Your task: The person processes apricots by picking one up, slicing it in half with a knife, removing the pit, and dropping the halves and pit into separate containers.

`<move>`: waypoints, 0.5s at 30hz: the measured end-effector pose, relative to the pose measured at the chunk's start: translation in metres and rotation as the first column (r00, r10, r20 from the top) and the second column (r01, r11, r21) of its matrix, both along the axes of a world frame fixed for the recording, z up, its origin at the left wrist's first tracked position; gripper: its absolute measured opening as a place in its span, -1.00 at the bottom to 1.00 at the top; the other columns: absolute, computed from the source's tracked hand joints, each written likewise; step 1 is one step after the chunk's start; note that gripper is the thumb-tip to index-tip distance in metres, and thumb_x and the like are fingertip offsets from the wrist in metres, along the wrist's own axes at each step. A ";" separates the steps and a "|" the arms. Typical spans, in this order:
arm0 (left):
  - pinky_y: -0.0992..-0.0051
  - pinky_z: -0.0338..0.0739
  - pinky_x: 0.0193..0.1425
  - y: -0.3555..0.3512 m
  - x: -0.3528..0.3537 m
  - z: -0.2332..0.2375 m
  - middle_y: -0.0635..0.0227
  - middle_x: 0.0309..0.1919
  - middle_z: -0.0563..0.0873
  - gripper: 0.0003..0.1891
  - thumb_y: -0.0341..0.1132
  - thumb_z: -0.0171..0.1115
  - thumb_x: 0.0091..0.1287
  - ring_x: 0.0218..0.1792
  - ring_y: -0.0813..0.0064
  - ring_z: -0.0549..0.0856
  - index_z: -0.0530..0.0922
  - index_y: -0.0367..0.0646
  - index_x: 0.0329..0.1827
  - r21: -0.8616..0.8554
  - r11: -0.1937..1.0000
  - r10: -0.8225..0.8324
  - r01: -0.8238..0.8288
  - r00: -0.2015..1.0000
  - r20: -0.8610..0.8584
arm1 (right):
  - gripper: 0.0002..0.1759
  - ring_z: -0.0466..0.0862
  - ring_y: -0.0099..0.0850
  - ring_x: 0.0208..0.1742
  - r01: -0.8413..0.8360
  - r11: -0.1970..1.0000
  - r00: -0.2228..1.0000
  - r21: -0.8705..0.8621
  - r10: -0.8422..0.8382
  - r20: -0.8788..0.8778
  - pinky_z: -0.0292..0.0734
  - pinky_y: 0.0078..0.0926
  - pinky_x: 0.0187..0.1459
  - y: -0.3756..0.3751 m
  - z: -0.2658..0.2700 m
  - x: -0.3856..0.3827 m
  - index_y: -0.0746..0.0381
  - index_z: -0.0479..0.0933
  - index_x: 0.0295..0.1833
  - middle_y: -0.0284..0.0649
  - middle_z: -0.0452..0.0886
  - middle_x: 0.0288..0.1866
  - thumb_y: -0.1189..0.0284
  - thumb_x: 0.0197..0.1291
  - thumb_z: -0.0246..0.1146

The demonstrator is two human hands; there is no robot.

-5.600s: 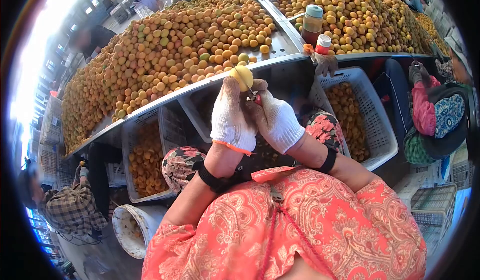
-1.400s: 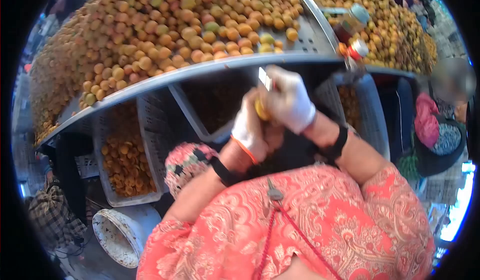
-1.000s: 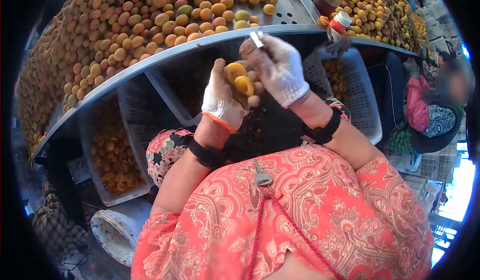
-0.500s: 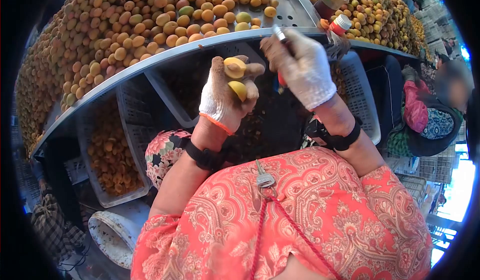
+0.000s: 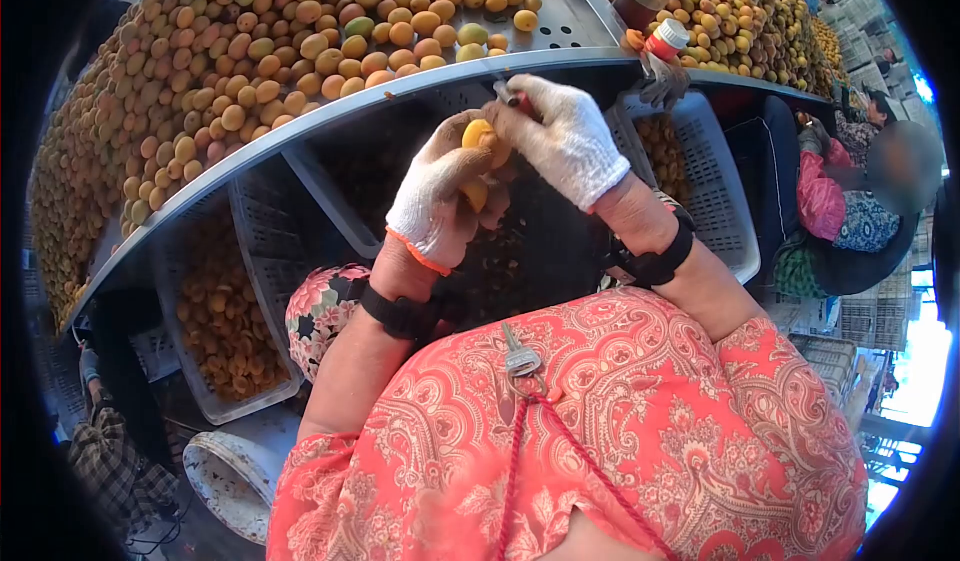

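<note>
My left hand point(image 5: 437, 198), in a stained white glove with an orange cuff, grips two halves of a cut yellow apricot point(image 5: 477, 137). My right hand point(image 5: 563, 139), in a white glove, is closed on a small knife point(image 5: 507, 93) whose tip pokes out above its fingers. The right hand's fingers touch the upper apricot half. Both hands are just below the rim of a steel table point(image 5: 330, 109) heaped with whole apricots point(image 5: 250, 56).
White plastic crates point(image 5: 225, 311) of apricot pieces stand under the table, another crate point(image 5: 700, 181) to the right. Two bottles point(image 5: 650, 1) stand on the table. A white bucket point(image 5: 235, 471) sits on the floor. A seated person point(image 5: 850, 211) works at right.
The whole apricot was cut into two halves held in my left hand. My right hand swung away to the right with the knife, then came back onto the upper half.
</note>
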State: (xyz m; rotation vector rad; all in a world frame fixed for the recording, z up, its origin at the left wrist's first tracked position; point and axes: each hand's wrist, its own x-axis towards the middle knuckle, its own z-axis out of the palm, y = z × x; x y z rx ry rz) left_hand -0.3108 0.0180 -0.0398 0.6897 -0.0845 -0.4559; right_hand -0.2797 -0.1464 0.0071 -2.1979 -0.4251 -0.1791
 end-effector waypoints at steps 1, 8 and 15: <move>0.53 0.44 -0.50 0.000 -0.002 0.002 0.29 -0.17 0.62 -0.61 -0.25 0.30 0.32 -0.29 0.47 0.65 0.47 -0.15 0.16 0.000 1.000 -0.002 0.002 1.000 -0.002 | -0.68 0.73 -0.06 -0.30 -0.014 0.996 0.999 0.090 0.017 -0.033 0.59 -0.27 -0.29 -0.001 0.002 0.002 0.27 0.64 -0.10 0.00 0.69 -0.36 0.21 0.29 0.34; 0.55 0.42 -0.53 -0.003 -0.006 0.007 0.20 -0.26 0.62 -0.58 -0.23 0.30 0.30 -0.48 0.43 0.60 0.44 -0.17 0.16 -0.040 0.999 -0.001 -0.003 0.996 -0.093 | -0.67 0.60 -0.68 -0.47 0.017 0.963 0.986 0.270 -0.060 0.153 0.42 -0.74 -0.46 -0.014 0.044 -0.003 0.31 0.65 -0.07 -0.33 0.67 -0.42 0.24 0.49 0.15; 0.55 0.43 -0.55 -0.004 -0.004 0.007 0.18 -0.26 0.64 -0.57 -0.25 0.28 0.33 -0.50 0.44 0.62 0.43 -0.19 0.20 -0.082 0.996 0.037 -0.039 0.999 -0.032 | -0.62 0.52 -0.70 -0.54 0.044 0.850 0.995 0.526 -0.084 0.052 0.35 -0.77 -0.51 0.003 0.052 -0.017 0.27 0.66 -0.10 -0.29 0.71 -0.35 0.16 0.48 0.14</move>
